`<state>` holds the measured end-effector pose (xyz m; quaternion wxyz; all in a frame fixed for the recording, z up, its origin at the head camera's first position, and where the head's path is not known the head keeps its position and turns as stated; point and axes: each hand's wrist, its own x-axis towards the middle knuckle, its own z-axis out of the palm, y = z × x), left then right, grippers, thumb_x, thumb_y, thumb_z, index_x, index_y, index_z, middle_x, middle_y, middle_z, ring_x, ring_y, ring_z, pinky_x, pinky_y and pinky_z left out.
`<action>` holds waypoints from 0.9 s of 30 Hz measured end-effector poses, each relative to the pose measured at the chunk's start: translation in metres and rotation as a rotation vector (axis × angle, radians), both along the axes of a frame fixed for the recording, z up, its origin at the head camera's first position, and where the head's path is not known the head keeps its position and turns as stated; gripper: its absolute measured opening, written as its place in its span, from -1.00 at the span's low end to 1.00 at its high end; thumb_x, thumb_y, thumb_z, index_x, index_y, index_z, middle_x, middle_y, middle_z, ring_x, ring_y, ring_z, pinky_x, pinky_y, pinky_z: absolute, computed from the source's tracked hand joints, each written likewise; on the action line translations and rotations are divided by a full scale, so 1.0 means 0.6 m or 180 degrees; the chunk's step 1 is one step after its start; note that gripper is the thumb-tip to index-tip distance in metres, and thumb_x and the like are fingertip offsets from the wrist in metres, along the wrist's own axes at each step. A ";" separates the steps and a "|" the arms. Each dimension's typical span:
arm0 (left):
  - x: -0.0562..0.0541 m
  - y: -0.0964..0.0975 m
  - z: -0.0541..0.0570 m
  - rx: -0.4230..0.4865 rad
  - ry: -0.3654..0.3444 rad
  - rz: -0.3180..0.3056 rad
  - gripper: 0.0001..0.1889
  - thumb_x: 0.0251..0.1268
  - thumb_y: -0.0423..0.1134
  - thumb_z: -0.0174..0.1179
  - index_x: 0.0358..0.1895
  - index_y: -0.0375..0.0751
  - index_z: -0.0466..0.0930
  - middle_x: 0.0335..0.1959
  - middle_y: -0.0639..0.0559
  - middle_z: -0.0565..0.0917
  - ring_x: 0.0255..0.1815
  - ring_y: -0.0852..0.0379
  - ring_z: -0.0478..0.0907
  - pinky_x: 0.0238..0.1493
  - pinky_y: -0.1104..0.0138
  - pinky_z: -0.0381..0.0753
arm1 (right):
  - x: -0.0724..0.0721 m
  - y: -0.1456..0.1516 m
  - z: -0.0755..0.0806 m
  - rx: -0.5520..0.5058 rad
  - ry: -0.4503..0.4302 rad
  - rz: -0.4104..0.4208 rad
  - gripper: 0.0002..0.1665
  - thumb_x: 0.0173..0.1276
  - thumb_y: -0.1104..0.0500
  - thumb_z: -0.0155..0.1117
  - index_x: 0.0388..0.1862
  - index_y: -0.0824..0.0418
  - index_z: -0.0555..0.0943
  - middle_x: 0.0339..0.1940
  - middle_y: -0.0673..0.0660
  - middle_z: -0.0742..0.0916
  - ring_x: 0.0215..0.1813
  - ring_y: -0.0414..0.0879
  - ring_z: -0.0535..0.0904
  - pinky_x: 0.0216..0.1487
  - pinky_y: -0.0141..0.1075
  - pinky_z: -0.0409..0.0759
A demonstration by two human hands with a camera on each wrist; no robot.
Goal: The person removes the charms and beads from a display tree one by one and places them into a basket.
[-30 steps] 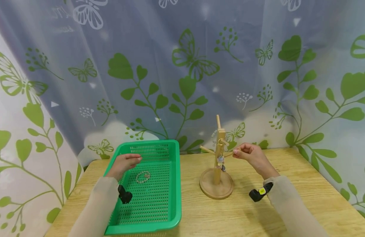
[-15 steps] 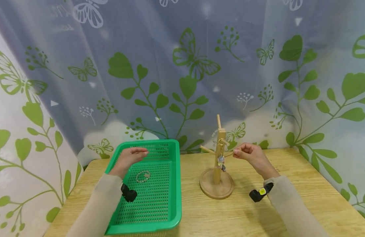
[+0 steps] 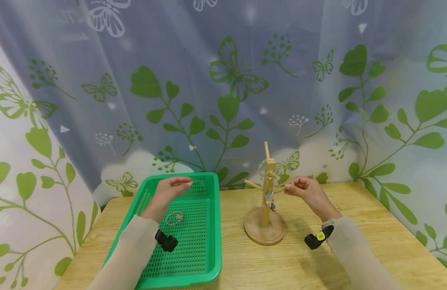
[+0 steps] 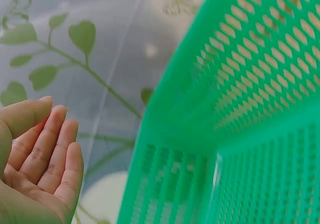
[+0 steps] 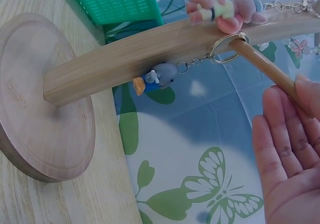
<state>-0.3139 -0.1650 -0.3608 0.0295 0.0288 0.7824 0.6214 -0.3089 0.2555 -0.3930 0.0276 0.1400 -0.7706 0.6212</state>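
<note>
My right hand pinches the tip of a peg on a wooden stand with a round base. Through a metal ring on that peg hangs a keychain with a small grey-headed figure in blue. A pinkish figure keychain hangs higher on the post. Over the green plastic basket hovers my left hand, fingers slightly bent, thumb near the index finger, holding nothing. Below it, a beaded bracelet lies on the basket floor.
The stand and basket share a light wooden table, with a gap between them. Another beaded bracelet hangs behind the top of the post. A curtain with leaves and butterflies closes off the back.
My left hand has moved right and slightly up across the basket. My right hand stays at the peg, and the keychains hang as before.
</note>
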 end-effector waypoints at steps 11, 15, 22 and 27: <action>0.025 0.067 0.032 0.0282 0.0036 -0.0095 -0.63 0.17 -0.13 0.33 0.02 -0.18 0.63 -0.05 0.01 0.68 0.00 0.10 0.57 0.07 0.21 0.53 | 0.004 -0.005 -0.003 -0.0060 -0.0047 -0.0050 -0.62 0.31 0.09 0.28 -0.19 0.43 0.54 -0.28 0.07 0.73 -0.21 -0.18 0.68 -0.05 -0.33 0.62; 0.033 0.092 0.038 0.0357 0.0102 -0.0145 -0.69 0.18 -0.18 0.32 -0.02 -0.19 0.65 -0.12 0.04 0.70 0.00 0.06 0.57 0.00 0.24 0.56 | 0.006 -0.006 -0.003 -0.0063 -0.0024 -0.0049 -0.62 0.32 0.09 0.27 -0.17 0.44 0.53 -0.30 0.01 0.73 -0.19 -0.16 0.68 -0.05 -0.35 0.61; 0.050 0.132 0.034 0.0467 0.0239 -0.0254 -0.76 0.20 -0.31 0.28 -0.06 -0.23 0.66 -0.09 -0.04 0.70 0.01 -0.02 0.59 0.10 0.14 0.52 | 0.008 -0.005 -0.003 -0.0023 -0.0005 -0.0070 -0.59 0.32 0.07 0.26 -0.16 0.45 0.53 -0.27 0.08 0.73 -0.18 -0.15 0.68 -0.04 -0.35 0.61; 0.060 0.157 0.027 0.0542 0.0353 -0.0408 -0.75 0.19 -0.36 0.28 -0.05 -0.27 0.65 -0.06 -0.10 0.69 -0.01 0.01 0.61 0.14 0.13 0.50 | 0.006 -0.005 -0.006 -0.0034 -0.0033 -0.0082 -0.62 0.32 0.06 0.27 -0.18 0.41 0.54 -0.30 0.04 0.73 -0.19 -0.18 0.68 -0.06 -0.36 0.61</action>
